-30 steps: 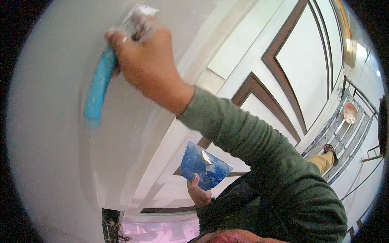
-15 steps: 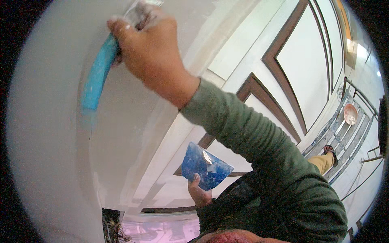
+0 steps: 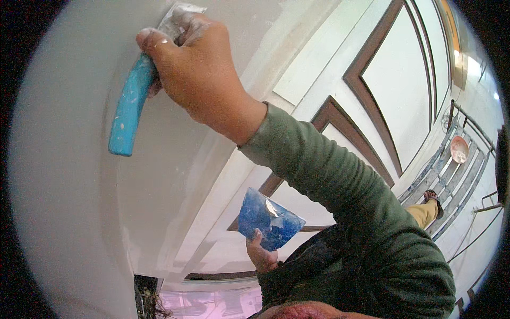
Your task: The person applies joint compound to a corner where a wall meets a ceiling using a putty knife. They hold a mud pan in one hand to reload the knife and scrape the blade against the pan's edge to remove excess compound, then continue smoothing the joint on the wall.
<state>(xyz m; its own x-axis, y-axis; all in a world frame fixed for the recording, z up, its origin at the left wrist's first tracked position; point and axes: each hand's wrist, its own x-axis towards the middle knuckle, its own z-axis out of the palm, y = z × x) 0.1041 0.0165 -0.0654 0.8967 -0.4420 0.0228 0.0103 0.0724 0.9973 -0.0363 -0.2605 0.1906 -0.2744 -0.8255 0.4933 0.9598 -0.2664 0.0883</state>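
My right hand (image 3: 199,69) is closed around a putty knife (image 3: 130,109) with a turquoise handle. Its metal blade, at the top of the view, meets or nearly meets the pale plastered surface (image 3: 164,175); whitish filler smears the fingers and blade. Lower down, my left hand (image 3: 261,256) grips a blue plate (image 3: 268,220) by its edge, thumb on top and the other fingers mostly hidden underneath. A small dab of white filler (image 3: 272,208) lies on the plate, whose face is scuffed with white residue.
White panels with brown trim (image 3: 366,74) spread to the right. Beyond them, a slatted platform (image 3: 451,183) with metal rails carries a reddish bowl (image 3: 459,150) of white material and a sandalled foot (image 3: 433,202). Loose wires (image 3: 150,303) show in a dark opening at the lower left.
My right hand and the putty knife have shifted slightly down and left along the pale surface. My left hand and the blue plate are almost unmoved.
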